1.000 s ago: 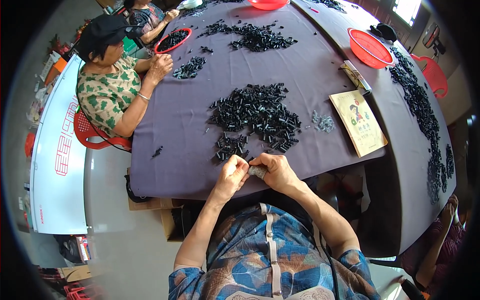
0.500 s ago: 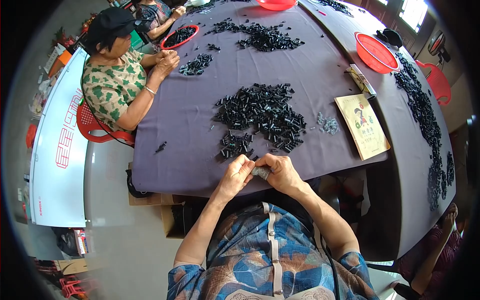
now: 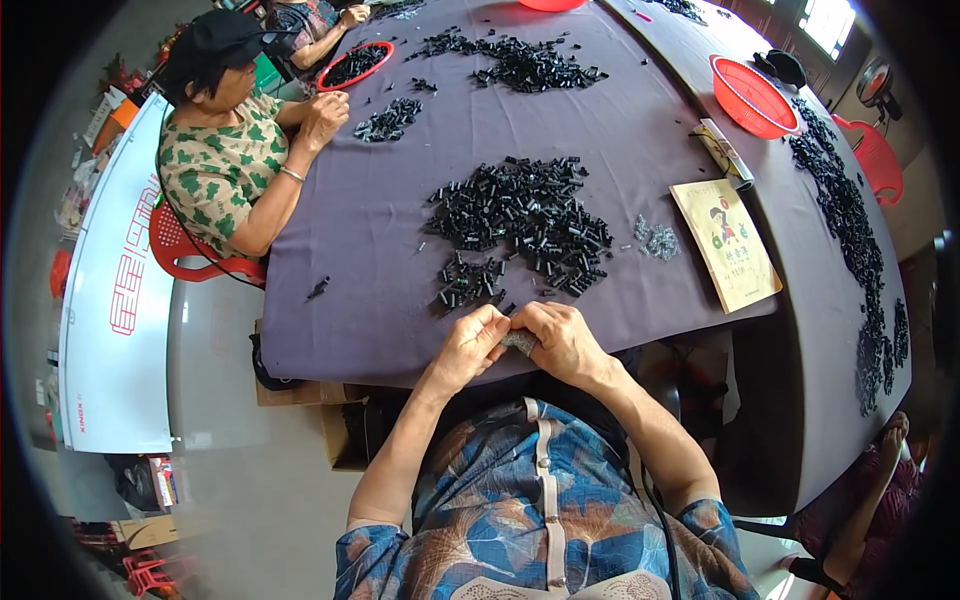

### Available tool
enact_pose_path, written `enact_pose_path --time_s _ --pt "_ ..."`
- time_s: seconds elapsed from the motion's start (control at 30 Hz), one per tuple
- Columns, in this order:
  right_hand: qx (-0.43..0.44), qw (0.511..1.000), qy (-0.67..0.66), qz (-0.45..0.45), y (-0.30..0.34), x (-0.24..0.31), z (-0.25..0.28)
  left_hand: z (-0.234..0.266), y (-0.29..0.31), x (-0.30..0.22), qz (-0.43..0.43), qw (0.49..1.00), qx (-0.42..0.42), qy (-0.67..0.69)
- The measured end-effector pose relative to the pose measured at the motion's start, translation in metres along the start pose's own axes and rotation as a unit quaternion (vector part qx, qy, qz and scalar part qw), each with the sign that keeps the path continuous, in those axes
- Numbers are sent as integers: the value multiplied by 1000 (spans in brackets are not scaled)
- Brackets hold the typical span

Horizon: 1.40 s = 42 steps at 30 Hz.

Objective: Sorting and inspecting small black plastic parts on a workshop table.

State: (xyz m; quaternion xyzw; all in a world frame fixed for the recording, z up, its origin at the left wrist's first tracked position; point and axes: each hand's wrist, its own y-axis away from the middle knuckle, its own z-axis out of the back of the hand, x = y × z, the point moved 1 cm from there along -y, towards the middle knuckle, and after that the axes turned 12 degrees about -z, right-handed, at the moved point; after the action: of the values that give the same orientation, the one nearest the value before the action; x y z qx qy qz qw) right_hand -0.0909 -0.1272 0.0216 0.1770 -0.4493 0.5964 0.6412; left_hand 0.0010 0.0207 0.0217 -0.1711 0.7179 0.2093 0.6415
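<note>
At the near edge of the table, my left hand (image 3: 462,345) and my right hand (image 3: 565,342) meet with their fingertips pinched together. Whatever lies between the fingers is too small and covered to make out. A grey wrap (image 3: 519,342) surrounds a finger of my right hand. Just beyond the fingertips spreads a heap of small black tube-like pieces (image 3: 520,215). To its right is a little pile of clear small pieces (image 3: 656,240). A few black pieces (image 3: 318,288) lie apart on the left.
A dark grey cloth covers the table (image 3: 370,250). A yellow booklet (image 3: 725,245) lies at right, with a red basket (image 3: 752,100) beyond it. At the left a person in a black cap (image 3: 225,150) sits working beside a red tray (image 3: 355,66). More black pieces (image 3: 845,220) line the right side.
My hands stay together in nearly the same place, with slight finger movement. The view has tilted a little, so the table's things sit slightly higher. The co-worker's hands have shifted a little.
</note>
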Motion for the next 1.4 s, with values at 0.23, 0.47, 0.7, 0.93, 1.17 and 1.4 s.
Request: enact_pose_path --time_s 0.23,0.47,0.7,0.93,1.17,1.4 --pt "-5 1000 19 19 -3 7 4 5 0 0 -2 996 7 84" --pt "41 999 10 -16 -5 -1 8 3 2 6 -24 995 -64 77" --pt "-102 979 176 -29 -15 -27 40 13 10 5 -37 993 -96 58" --pt "-99 969 224 8 -23 -33 39 8 9 8 -55 992 -99 48" --pt "-50 984 156 74 -13 -4 19 2 12 4 -63 990 -121 -19" --pt "-20 996 35 74 -1 1 -10 -6 14 5 -45 991 -113 -51"
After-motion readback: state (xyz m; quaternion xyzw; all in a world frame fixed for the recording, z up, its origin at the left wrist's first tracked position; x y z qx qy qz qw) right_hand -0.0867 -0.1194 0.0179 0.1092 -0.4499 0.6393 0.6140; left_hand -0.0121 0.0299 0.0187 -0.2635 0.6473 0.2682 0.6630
